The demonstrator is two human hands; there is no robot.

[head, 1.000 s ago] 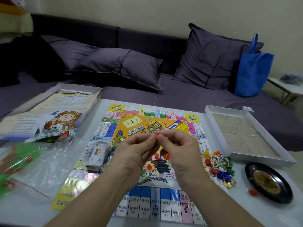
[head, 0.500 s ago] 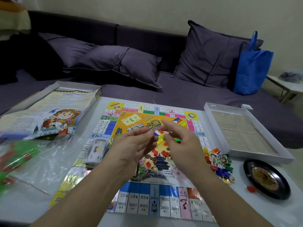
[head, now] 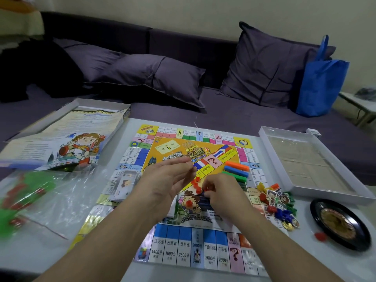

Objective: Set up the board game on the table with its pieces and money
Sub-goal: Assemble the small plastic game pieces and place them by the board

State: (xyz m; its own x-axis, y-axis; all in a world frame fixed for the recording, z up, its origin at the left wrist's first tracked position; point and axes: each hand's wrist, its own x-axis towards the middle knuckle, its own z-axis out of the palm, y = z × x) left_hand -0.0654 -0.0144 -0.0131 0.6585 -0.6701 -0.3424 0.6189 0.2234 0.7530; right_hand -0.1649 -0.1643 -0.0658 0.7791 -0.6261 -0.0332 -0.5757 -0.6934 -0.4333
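Nearest the camera, the right hand [head: 221, 192] has its fingers curled down over the middle of the game board [head: 183, 249], pinching one small red piece [head: 207, 189] at the fingertips. The left hand [head: 168, 180] hovers just beside it, fingers relaxed and loosely spread; whether it holds anything cannot be told. A few more loose red pieces [head: 195, 183] lie on the board between the hands. The step looks like sorting these tiny houses, so it would go best picking one at a time, low over the board, and grouping them clear of the printed squares. Beyond lie the coloured bars [head: 237, 169], the stack of paper money [head: 124, 186] to the left and the player tokens [head: 278, 204] at the right edge.
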